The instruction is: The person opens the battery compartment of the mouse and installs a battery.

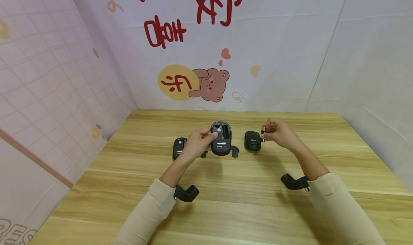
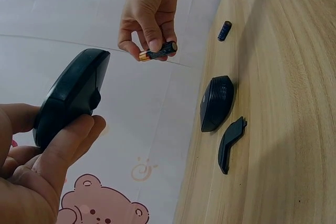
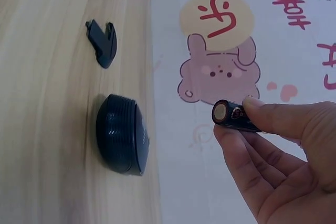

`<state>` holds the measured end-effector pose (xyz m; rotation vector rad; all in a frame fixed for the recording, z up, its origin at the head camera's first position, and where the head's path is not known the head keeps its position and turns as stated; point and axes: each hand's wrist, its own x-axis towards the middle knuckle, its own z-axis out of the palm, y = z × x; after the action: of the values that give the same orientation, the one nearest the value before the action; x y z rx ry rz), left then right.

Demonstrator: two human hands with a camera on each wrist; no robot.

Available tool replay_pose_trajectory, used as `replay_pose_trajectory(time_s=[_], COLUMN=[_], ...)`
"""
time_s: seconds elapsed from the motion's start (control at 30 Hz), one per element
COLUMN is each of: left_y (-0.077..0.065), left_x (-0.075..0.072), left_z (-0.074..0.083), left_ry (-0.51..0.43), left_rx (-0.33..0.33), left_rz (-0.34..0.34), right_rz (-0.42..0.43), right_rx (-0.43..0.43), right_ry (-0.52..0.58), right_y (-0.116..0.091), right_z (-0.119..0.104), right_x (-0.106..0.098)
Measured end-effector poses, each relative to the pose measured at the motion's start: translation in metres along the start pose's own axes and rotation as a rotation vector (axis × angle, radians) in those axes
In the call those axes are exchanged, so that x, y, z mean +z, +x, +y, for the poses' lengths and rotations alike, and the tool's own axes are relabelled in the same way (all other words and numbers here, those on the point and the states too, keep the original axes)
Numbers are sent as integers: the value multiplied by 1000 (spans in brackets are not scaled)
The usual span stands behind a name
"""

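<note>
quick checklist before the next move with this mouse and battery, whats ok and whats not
1. Left hand grips the oval black plastic mouse: ok
2. Battery slot uncovered: ok
3. Right hand pinches the black-and-gold cylindrical battery: ok
4. Battery at the slot: not ok, held apart from the mouse
5. Polarity marks inside slot: cannot tell, too small
6. Angled black plastic cover on the wooden table: ok

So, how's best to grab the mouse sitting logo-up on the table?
Probably across its left and right sides, coming from above: the mouse rests logo-up, with its raised, ridged body standing proud of the tabletop. The right hand is close on its right but pinches a battery, so it would likely need freeing first.
</note>
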<state>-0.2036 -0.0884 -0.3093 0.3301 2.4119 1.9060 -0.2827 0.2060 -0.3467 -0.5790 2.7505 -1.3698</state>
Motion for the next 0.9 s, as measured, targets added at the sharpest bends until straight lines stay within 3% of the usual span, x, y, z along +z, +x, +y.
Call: replay_pose_trajectory(time_s=[0.43,0.67,0.9], left_y=[1,19,18], left_x=[3,5,7], left_z=[1,-32,-32], left_ry=[-21,-44,-49], left_rx=[-9,-10,-9], left_rz=[-15,-18,-9], right_rz=[48,78,140], right_rx=[-75,-98,-138], right_ry=[-3,9,60], right_y=[0,0,4], right_z=[-43,-60,-76], right_x=[8,14,22])
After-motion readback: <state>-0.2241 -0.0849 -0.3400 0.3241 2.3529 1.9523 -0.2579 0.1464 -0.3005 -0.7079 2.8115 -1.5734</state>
